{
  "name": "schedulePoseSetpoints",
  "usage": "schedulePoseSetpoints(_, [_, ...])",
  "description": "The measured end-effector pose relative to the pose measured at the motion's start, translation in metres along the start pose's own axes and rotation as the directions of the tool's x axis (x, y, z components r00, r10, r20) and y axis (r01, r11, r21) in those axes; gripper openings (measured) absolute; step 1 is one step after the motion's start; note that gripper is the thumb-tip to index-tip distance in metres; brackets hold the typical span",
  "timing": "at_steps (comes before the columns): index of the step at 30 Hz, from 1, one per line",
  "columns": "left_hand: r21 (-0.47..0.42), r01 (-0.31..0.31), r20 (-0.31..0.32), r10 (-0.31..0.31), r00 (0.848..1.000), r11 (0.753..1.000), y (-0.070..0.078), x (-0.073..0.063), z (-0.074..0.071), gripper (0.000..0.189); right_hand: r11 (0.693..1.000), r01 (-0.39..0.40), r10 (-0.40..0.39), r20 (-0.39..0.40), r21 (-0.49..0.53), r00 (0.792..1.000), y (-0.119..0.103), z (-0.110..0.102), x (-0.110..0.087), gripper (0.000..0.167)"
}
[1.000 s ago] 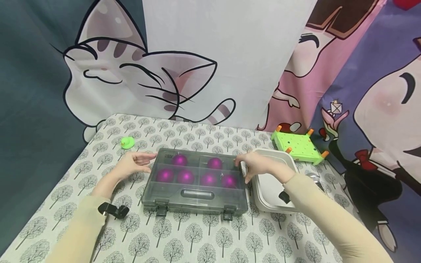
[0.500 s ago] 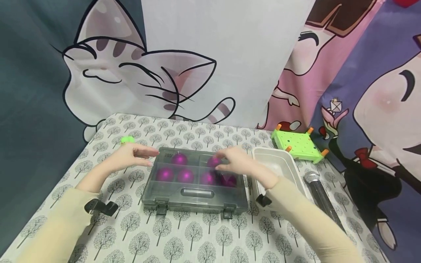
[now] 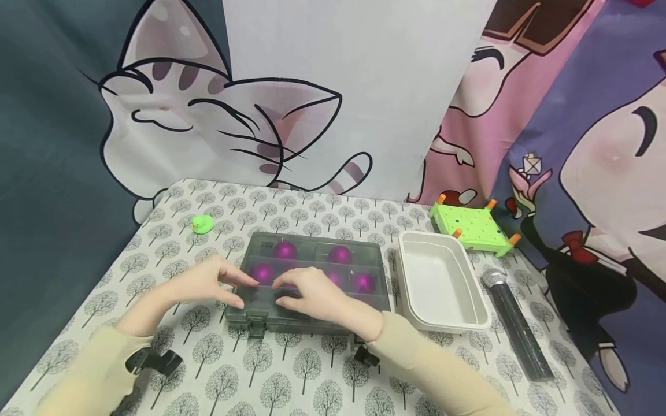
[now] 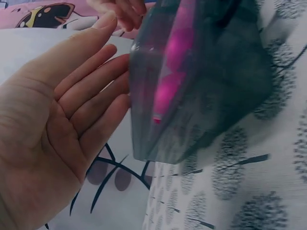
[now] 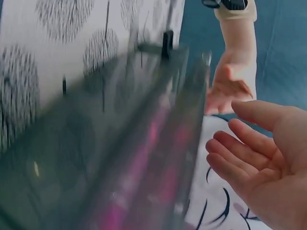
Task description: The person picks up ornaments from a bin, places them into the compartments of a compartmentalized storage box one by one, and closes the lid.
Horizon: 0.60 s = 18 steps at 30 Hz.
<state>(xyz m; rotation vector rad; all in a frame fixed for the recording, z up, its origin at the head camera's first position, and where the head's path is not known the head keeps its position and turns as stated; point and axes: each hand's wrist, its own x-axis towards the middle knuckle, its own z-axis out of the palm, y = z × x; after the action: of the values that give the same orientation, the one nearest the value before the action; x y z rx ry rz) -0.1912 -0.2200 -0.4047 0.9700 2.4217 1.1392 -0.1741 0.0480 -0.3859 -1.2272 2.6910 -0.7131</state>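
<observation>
A grey see-through plastic case [image 3: 254,299] lies flat on the table with its lid down. Several magenta balls [image 3: 285,251] show through the lid, sorted among its compartments. At the front edge the left latch [image 3: 256,325] sticks outward; the right one is mostly behind my right wrist. My left hand [image 3: 210,281] is at the case's left side, fingers extended and tips over or against the lid; contact is hard to tell. Over the middle of the lid hovers my right hand [image 3: 314,294], fingers relaxed, hiding some balls. In the right wrist view its fingertips look apart from the lid.
Right of the case stands a white plastic tub [image 3: 442,283], with a black microphone [image 3: 517,326] beyond it. A green pegged toy table [image 3: 470,227] lies upturned at the back right. At the back left sits a green rubber duck [image 3: 202,224].
My right hand has moved left from the case's right edge to above its middle. My left hand rose slightly, then came forward and right to the lid's left front. The case stays put.
</observation>
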Motion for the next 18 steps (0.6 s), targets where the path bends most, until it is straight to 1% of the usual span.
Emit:
schedulePoseSetpoints(3, [0.010,-0.028,-0.030,0.028,0.999,1.000,-0.003,-0.004,0.005,0.043,1.000,0.013,-0.013,-0.023,0.005,1.000,-0.006,0.013,0.000,0.027])
schedulePoseSetpoints(7, [-0.011,-0.039,-0.055,0.038,0.998,0.999,-0.007,-0.004,0.010,0.043,1.000,0.021,-0.022,-0.040,-0.019,0.999,-0.009,0.029,-0.001,0.027])
schedulePoseSetpoints(13, [-0.057,-0.004,-0.052,0.001,0.999,0.998,-0.013,-0.007,0.017,0.045,0.999,0.000,-0.003,-0.057,-0.052,0.998,-0.009,0.047,-0.004,0.037])
schedulePoseSetpoints(15, [-0.070,-0.008,-0.059,0.004,0.998,0.998,-0.015,-0.008,0.020,0.046,0.999,-0.007,0.004,-0.065,-0.049,0.998,-0.009,0.051,-0.005,0.041])
schedulePoseSetpoints(18, [-0.064,-0.022,-0.080,0.017,0.997,0.998,-0.017,-0.008,0.023,0.046,0.999,-0.017,0.013,-0.090,-0.048,0.996,-0.008,0.056,-0.008,0.046])
